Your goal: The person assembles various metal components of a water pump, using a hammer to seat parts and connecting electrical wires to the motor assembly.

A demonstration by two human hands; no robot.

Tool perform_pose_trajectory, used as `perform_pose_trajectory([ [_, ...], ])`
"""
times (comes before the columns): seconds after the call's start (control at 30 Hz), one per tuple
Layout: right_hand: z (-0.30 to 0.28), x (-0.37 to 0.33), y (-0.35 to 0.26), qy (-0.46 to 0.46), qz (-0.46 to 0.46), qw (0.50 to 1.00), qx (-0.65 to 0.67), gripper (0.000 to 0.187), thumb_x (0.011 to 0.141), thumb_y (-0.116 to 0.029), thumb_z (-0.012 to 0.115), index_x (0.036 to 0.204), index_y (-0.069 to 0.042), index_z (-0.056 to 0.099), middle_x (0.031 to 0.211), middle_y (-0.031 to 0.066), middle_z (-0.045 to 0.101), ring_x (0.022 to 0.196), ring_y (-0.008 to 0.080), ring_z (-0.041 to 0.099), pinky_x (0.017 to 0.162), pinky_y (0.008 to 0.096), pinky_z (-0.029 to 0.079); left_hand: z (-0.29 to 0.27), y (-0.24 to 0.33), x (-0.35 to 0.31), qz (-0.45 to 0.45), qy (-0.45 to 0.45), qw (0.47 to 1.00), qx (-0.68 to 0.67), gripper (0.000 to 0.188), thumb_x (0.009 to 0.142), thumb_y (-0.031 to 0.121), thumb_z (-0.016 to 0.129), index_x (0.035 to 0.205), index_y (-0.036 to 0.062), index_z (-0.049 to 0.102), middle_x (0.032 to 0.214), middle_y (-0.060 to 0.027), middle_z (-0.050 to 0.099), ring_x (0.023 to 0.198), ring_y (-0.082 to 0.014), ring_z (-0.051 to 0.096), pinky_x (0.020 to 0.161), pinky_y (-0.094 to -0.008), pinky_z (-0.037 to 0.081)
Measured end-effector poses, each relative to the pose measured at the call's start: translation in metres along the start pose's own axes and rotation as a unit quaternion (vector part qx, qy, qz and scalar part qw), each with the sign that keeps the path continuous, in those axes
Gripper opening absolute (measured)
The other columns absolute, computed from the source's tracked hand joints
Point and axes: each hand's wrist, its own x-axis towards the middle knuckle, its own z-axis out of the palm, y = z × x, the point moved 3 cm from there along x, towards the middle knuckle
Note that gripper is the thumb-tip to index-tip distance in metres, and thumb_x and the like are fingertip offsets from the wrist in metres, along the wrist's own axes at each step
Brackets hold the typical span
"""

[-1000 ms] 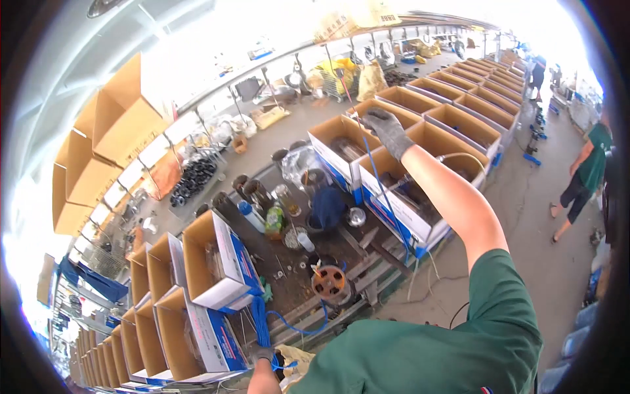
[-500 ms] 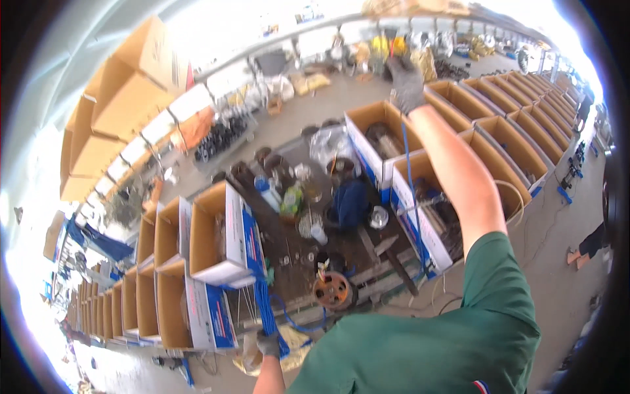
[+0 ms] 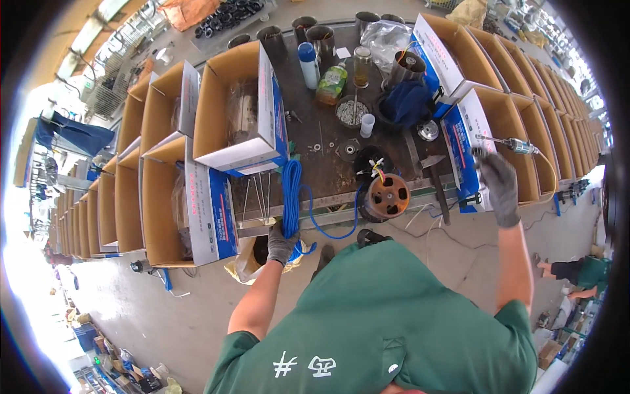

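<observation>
My left hand (image 3: 281, 245), in a grey glove, is closed around the lower part of a bundle of blue cable (image 3: 291, 190) at the bench's front edge. From the bundle, a loop of blue cable runs right to a round motor (image 3: 388, 197) with a rust-brown, holed end and short coloured wires on top. My gloved right hand (image 3: 500, 190) is beside the right-hand cartons, just below a silver power screwdriver (image 3: 518, 146) with a pale hose. Its fingers are blurred, and I cannot see whether they hold anything. A hammer (image 3: 434, 184) lies between the motor and that hand.
Open cartons (image 3: 241, 151) line both sides of the dark bench (image 3: 315, 172). Toward its back stand a spray can (image 3: 308, 64), a green-labelled bottle (image 3: 331, 84), a bowl of small metal parts (image 3: 352, 111), a dark blue cloth (image 3: 405, 105) and metal cylinders (image 3: 320, 43).
My right hand has come back and down from a far, raised reach, where a blue cable hung from it. My left hand stays on the cable bundle. The view has tilted downward.
</observation>
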Motion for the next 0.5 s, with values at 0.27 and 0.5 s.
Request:
perform_pose_trajectory([
  [0.27,0.071,-0.181,0.045,0.154,0.215,0.951,0.162,0.031,0.101,-0.016,0.056,0.129,-0.004,0.060,0.094,0.0086,0.071,0.055,0.0087,0.057,0.049,0.0228,0.045,-0.046,0.106,-0.042,0.373,-0.292,0.875,0.096,0.038,0.077,0.016,0.070,0.113,0.0045,0.066,0.104,-0.0194,0.066,0.103,-0.0404,0.062,0.088,-0.0479,0.051],
  [0.5,0.121,-0.281,0.072,0.205,0.321,0.890,0.251,0.045,0.096,-0.034,0.053,0.129,-0.004,0.061,0.083,0.0084,0.071,0.050,0.0080,0.047,0.046,0.0223,0.033,0.089,0.059,-0.050,0.279,-0.496,0.726,0.385,0.041,0.083,0.034,0.067,0.114,0.0075,0.075,0.124,-0.0200,0.068,0.113,-0.0364,0.067,0.091,-0.0505,0.054],
])
